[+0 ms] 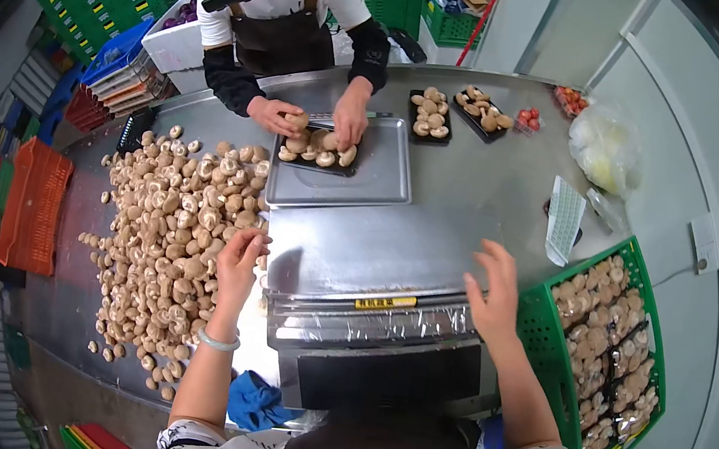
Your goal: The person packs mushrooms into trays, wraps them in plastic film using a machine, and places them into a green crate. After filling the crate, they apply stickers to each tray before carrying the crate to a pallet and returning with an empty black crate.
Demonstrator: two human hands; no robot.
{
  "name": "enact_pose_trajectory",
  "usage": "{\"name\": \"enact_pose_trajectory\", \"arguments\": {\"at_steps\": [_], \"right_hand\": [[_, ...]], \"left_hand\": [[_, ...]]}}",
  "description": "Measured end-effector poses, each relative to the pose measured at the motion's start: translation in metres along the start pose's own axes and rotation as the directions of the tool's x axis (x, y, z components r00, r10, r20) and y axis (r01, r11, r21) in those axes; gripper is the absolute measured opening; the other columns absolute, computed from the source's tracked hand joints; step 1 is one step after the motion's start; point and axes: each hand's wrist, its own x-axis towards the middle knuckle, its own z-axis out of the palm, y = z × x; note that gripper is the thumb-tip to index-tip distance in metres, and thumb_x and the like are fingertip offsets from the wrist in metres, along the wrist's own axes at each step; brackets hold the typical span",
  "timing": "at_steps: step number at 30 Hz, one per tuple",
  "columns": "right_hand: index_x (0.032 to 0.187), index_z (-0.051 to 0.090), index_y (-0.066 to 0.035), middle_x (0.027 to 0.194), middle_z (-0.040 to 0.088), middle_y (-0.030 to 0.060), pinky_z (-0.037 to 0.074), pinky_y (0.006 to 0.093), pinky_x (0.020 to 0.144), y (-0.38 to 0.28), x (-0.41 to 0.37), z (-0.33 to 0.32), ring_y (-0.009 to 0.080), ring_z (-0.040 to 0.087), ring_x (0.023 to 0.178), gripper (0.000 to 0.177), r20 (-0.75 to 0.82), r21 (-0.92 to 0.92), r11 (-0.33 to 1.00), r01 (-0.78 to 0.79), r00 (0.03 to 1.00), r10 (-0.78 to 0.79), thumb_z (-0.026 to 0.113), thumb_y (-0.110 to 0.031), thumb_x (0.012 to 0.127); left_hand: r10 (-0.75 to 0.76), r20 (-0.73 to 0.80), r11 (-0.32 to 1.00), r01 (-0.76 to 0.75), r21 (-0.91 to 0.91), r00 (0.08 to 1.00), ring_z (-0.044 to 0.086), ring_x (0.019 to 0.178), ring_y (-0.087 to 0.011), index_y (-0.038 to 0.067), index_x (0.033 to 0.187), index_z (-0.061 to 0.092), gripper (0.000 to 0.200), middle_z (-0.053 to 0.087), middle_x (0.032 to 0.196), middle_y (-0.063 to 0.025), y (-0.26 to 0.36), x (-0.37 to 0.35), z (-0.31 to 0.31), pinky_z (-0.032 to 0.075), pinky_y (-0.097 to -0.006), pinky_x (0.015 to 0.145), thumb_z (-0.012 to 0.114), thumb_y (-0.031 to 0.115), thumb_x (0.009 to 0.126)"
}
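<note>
the right hand [494, 291] was spread wide and empty beside the steel plate [376, 241], the left hand [238, 264] loosely curled by the mushroom pile [174, 235], its grip untellable, and a pause in wrapping was suggested, the mushroom tray [317, 167] under the co-worker's hands [351, 119] apparently being needed next.

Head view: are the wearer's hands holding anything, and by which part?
Right hand: open, holding nothing. Left hand: fingers curled beside the heaped brown, round-capped mushrooms; can't tell whether it grips one.
</note>
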Motion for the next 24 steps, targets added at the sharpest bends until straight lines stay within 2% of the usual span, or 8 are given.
{"name": "enact_pose_trajectory", "arguments": {"at_steps": [7, 9, 10, 13, 16, 19, 23, 24], "right_hand": [[0.100, 0.060, -0.002, 0.120, 0.055, 0.0138, 0.042, 0.0431, 0.095, 0.004, 0.070, 0.082, 0.0353, 0.048, 0.115, 0.023, 0.334, 0.114, 0.955, 0.274, 0.894, -0.297, 0.066, -0.008, 0.078], [0.102, 0.060, -0.001, 0.117, 0.056, 0.0129, 0.044, 0.0408, 0.093, 0.015, 0.089, 0.100, 0.0335, 0.051, 0.113, 0.024, 0.353, 0.134, 0.961, 0.241, 0.895, -0.273, 0.066, -0.009, 0.080], [0.102, 0.059, -0.001, 0.116, 0.057, 0.0125, 0.045, 0.0396, 0.092, 0.021, 0.099, 0.110, 0.0327, 0.052, 0.111, 0.024, 0.360, 0.144, 0.964, 0.223, 0.896, -0.261, 0.066, -0.010, 0.081], [0.109, 0.058, -0.001, 0.113, 0.060, 0.0131, 0.047, 0.0356, 0.087, 0.038, 0.127, 0.147, 0.0295, 0.058, 0.103, 0.027, 0.374, 0.325, 0.926, -0.191, 0.926, 0.060, 0.063, -0.016, 0.088], [0.119, 0.055, 0.000, 0.110, 0.062, 0.0161, 0.048, 0.0321, 0.083, 0.054, 0.157, 0.199, 0.0271, 0.061, 0.098, 0.037, 0.433, 0.454, 0.778, -0.435, 0.871, 0.233, 0.059, -0.026, 0.093], [0.128, 0.047, 0.003, 0.120, 0.057, 0.0143, 0.046, 0.0328, 0.090, 0.058, 0.191, 0.240, 0.0224, 0.057, 0.109, 0.051, 0.631, 0.369, 0.610, -0.701, 0.671, 0.389, 0.056, -0.035, 0.095], [0.134, 0.043, 0.001, 0.129, 0.051, 0.0213, 0.042, 0.0382, 0.096, 0.063, 0.215, 0.305, 0.0310, 0.053, 0.116, 0.066, 0.487, 0.329, 0.679, -0.656, 0.734, 0.473, 0.057, -0.046, 0.090], [0.134, 0.044, 0.000, 0.129, 0.050, 0.0236, 0.041, 0.0409, 0.097, 0.061, 0.217, 0.319, 0.0349, 0.052, 0.117, 0.068, 0.430, 0.307, 0.738, -0.602, 0.779, 0.456, 0.057, -0.048, 0.088]], "left_hand": [[-0.045, 0.002, 0.998, 0.045, 0.031, 0.999, 0.055, 0.080, -0.0088, -0.002, 0.104, 0.062, 0.020, 0.064, 0.091, -0.0041, -0.038, 0.096, -0.012, 0.045, -0.0216, 0.073, 0.052, 0.014, 0.098], [0.005, -0.037, 0.995, -0.001, 0.100, 0.999, 0.053, 0.079, -0.0082, -0.002, 0.105, 0.063, 0.023, 0.062, 0.089, -0.0022, -0.047, 0.130, -0.013, 0.044, -0.0220, 0.072, 0.052, 0.017, 0.098], [-0.055, -0.074, 0.998, 0.058, 0.038, 0.996, 0.053, 0.077, -0.0086, -0.003, 0.107, 0.063, 0.026, 0.062, 0.088, -0.0011, -0.045, 0.143, -0.009, 0.044, -0.0227, 0.072, 0.053, 0.018, 0.097], [-0.156, -0.027, 0.985, 0.158, 0.073, 0.987, 0.052, 0.075, -0.0088, -0.004, 0.108, 0.062, 0.029, 0.061, 0.086, -0.0008, -0.073, 0.190, -0.012, 0.043, -0.0233, 0.069, 0.052, 0.020, 0.097], [-0.264, 0.039, 0.964, 0.262, 0.043, 0.964, 0.060, 0.092, -0.0142, -0.002, 0.117, 0.059, 0.036, 0.065, 0.106, -0.0073, -0.099, 0.230, -0.001, 0.046, -0.0285, 0.085, 0.048, 0.027, 0.100], [-0.322, 0.049, 0.933, 0.308, 0.189, 0.945, 0.057, 0.084, -0.0125, -0.001, 0.117, 0.059, 0.040, 0.064, 0.100, -0.0044, -0.118, 0.261, 0.009, 0.045, -0.0279, 0.077, 0.049, 0.033, 0.099], [-0.267, 0.035, 0.918, 0.243, 0.314, 0.963, 0.051, 0.075, -0.0087, 0.000, 0.116, 0.059, 0.053, 0.058, 0.088, 0.0001, -0.130, 0.293, 0.023, 0.039, -0.0245, 0.066, 0.051, 0.048, 0.095], [-0.248, 0.038, 0.894, 0.213, 0.393, 0.968, 0.054, 0.094, -0.0222, 0.000, 0.120, 0.058, 0.059, 0.060, 0.102, -0.0127, -0.135, 0.298, 0.030, 0.040, -0.0317, 0.081, 0.050, 0.051, 0.093]]}}
